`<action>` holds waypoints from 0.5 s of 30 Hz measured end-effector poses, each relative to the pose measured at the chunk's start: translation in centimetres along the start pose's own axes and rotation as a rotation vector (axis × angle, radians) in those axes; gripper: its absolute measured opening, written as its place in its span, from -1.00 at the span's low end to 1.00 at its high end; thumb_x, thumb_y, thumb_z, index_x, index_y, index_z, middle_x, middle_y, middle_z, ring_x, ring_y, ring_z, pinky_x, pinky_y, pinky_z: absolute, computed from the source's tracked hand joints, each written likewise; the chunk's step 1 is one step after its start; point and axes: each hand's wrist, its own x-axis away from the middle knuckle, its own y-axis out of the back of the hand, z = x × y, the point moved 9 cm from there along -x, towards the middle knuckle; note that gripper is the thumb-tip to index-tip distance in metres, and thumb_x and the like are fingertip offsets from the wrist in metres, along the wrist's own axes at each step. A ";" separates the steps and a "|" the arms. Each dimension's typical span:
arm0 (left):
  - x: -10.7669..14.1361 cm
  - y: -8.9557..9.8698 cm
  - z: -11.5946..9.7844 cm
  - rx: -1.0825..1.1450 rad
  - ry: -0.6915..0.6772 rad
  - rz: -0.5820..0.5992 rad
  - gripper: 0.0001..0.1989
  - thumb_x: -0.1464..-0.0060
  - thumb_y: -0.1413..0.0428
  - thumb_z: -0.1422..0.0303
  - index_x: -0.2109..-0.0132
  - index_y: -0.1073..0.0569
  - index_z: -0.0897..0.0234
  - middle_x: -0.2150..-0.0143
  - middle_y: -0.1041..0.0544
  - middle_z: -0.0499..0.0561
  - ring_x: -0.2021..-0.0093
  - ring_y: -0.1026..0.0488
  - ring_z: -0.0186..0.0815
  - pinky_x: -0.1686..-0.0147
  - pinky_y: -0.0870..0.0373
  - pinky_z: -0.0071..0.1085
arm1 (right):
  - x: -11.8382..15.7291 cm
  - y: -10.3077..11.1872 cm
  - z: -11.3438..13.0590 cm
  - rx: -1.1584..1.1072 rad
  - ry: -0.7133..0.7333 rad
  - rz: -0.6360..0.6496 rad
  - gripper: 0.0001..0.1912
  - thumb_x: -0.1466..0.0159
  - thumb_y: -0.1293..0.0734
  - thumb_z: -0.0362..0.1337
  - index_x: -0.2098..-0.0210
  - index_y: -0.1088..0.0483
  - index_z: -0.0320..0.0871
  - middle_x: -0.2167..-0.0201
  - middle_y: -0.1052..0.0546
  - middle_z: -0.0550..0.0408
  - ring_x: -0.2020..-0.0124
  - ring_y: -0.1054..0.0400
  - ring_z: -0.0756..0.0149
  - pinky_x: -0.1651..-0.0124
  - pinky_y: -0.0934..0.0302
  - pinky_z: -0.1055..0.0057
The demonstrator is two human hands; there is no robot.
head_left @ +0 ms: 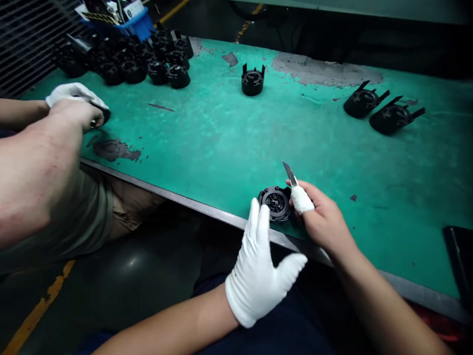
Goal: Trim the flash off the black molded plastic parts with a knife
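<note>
My left hand point(258, 266), in a white glove, is open with the thumb spread away from the fingers. Its fingertips reach the near edge of a round black plastic part point(275, 203) lying at the table's front edge; whether they press on it I cannot tell. Bare except for a white wrap on the thumb, my right hand point(321, 217) is closed around a utility knife point(289, 173). The blade points up and away to the left. My right fingers are beside the black part's right side, and the knife's handle is hidden in the hand.
A co-worker's hands point(79, 103) hold a dark part at the left. Behind them stand many black parts point(133, 69) and a blue basket point(142, 24). One black part point(253, 82) stands at the back, two more point(391, 117) at the right. A dark flat object point(460, 256) lies far right.
</note>
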 end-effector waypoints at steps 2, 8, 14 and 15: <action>0.4 0.4 -0.2 0.002 -0.016 0.005 -0.01 -0.22 -0.18 0.06 -0.50 0.23 0.31 -0.54 0.19 0.35 -0.53 0.16 0.06 -0.44 -0.05 0.13 | -0.6 1.6 0.9 0.143 0.118 0.051 -0.61 -0.41 -0.22 -0.17 -0.17 -0.45 -0.02 0.00 -0.63 0.08 -0.04 -0.51 0.16 -0.08 -0.36 0.27; -5.7 1.2 1.4 0.055 -0.095 -0.020 0.16 0.06 -0.36 -0.09 -0.46 0.03 0.34 -0.47 -0.09 0.38 -0.47 -0.07 0.09 -0.42 -0.12 0.08 | 0.5 3.7 1.5 0.703 0.338 0.245 -0.58 -0.38 -0.20 -0.25 -0.17 -0.46 0.05 -0.09 -0.61 0.18 -0.01 -0.55 0.13 0.06 -0.41 0.23; -7.7 0.6 2.0 0.090 -0.135 -0.037 -0.07 0.06 -0.37 -0.07 -0.32 -0.25 0.29 -0.26 -0.42 0.25 -0.28 -0.40 0.01 -0.32 -0.32 -0.02 | 1.1 3.0 0.8 0.940 0.329 0.295 -0.49 -0.31 -0.21 -0.33 -0.22 -0.41 0.08 -0.09 -0.61 0.15 0.05 -0.57 0.05 0.25 -0.43 0.22; -7.6 0.6 1.9 0.096 -0.143 -0.045 -0.08 0.06 -0.37 -0.07 -0.30 -0.26 0.29 -0.25 -0.44 0.24 -0.26 -0.42 -0.01 -0.31 -0.34 -0.04 | 1.3 2.9 0.7 0.922 0.321 0.308 -0.50 -0.32 -0.20 -0.32 -0.21 -0.41 0.06 -0.09 -0.61 0.14 0.06 -0.57 0.04 0.24 -0.43 0.22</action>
